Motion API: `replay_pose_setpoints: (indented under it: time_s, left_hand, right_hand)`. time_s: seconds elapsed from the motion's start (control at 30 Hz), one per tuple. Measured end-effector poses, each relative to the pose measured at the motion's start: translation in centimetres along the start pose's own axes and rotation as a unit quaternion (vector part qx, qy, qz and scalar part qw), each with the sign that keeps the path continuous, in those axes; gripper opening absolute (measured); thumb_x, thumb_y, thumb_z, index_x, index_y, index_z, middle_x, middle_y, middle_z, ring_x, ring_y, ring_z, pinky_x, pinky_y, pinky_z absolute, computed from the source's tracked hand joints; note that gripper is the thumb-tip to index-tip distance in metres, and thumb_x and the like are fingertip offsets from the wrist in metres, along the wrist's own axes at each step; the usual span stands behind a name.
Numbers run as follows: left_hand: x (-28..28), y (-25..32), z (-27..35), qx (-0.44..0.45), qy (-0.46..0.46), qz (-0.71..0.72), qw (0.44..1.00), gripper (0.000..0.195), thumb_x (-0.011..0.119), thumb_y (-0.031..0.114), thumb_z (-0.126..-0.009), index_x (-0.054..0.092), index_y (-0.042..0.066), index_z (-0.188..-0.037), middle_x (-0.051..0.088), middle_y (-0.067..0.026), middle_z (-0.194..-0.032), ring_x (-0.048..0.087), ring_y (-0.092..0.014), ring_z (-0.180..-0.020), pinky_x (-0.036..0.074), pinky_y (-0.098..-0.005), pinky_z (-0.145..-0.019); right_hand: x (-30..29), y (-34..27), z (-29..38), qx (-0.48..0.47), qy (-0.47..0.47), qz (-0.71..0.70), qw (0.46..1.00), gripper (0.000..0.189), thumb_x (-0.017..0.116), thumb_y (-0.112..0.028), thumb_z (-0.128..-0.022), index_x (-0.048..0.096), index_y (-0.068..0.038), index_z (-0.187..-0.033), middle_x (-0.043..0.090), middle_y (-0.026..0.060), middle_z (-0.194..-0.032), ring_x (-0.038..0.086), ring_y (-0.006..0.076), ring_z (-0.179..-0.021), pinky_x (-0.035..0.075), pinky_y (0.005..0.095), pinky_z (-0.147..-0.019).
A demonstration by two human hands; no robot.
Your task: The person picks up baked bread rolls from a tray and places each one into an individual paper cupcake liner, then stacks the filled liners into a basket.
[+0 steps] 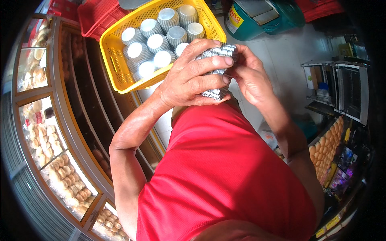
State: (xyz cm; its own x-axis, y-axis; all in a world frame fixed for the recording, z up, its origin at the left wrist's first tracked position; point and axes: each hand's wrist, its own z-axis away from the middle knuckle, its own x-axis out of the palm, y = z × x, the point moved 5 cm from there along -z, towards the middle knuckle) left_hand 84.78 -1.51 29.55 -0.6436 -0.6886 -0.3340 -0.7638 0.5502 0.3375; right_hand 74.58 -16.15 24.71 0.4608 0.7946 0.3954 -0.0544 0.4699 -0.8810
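Observation:
A nested stack of fluted metal baking molds (215, 93) lies sideways in my left hand (193, 75), whose fingers wrap over it. At the right end of the stack, my right hand (251, 75) holds its rim between thumb and fingers; part of this grip is hidden. Just beyond my hands stands a yellow perforated plastic crate (113, 64). Several stacks of the same molds (156, 42) stand bottom-up inside it, their flat round bases catching the light.
To the left, a glass display case (57, 120) holds bagged bread rolls (68, 177). Red plastic crates (98, 18) sit behind the yellow one. Green lidded bins (245, 25) stand at the upper right. Eggs (325, 147) and a metal-framed rack (351, 87) are on the right.

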Motion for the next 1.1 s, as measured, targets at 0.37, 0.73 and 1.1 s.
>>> replay_pose_setpoints:
  time_s: [0.37,0.73,1.1]
  left_hand:
    - [-0.1,-0.5,-0.2,-0.052,0.053,-0.007,0.997,0.061,0.095,0.027,-0.062,0.059,0.016,-0.110,0.058,-0.0085,-0.132,0.053,-0.041,-0.125,0.045,-0.0520,-0.100]
    - [0.8,0.0,-1.2,-0.033,0.056,-0.034,0.997,0.061,0.095,0.027,-0.062,0.059,0.016,-0.110,0.059,-0.0088,-0.130,0.052,-0.043,-0.125,0.045,-0.0532,-0.101]
    - [0.9,-0.6,-1.0,-0.062,0.082,-0.036,0.994,0.074,0.099,0.028,-0.055,0.053,0.016,-0.112,0.057,-0.0099,-0.131,0.052,-0.042,-0.122,0.046,-0.0525,-0.098]
  right_hand:
    - [1.2,-0.1,0.6,-0.035,0.013,-0.040,0.999,0.044,0.057,0.004,-0.091,0.046,-0.004,-0.133,0.057,0.0095,-0.123,0.059,0.0151,-0.110,0.051,0.0311,-0.096]
    - [1.9,0.0,-0.7,-0.023,0.007,-0.124,0.992,0.031,0.058,-0.008,-0.095,0.054,-0.006,-0.126,0.059,0.0067,-0.120,0.060,0.0162,-0.108,0.051,0.0318,-0.096]
    - [0.1,-1.7,-1.7,-0.150,0.029,0.080,0.985,0.039,0.073,-0.002,-0.086,0.055,0.000,-0.121,0.065,0.0064,-0.106,0.062,0.0107,-0.094,0.053,0.0254,-0.085]
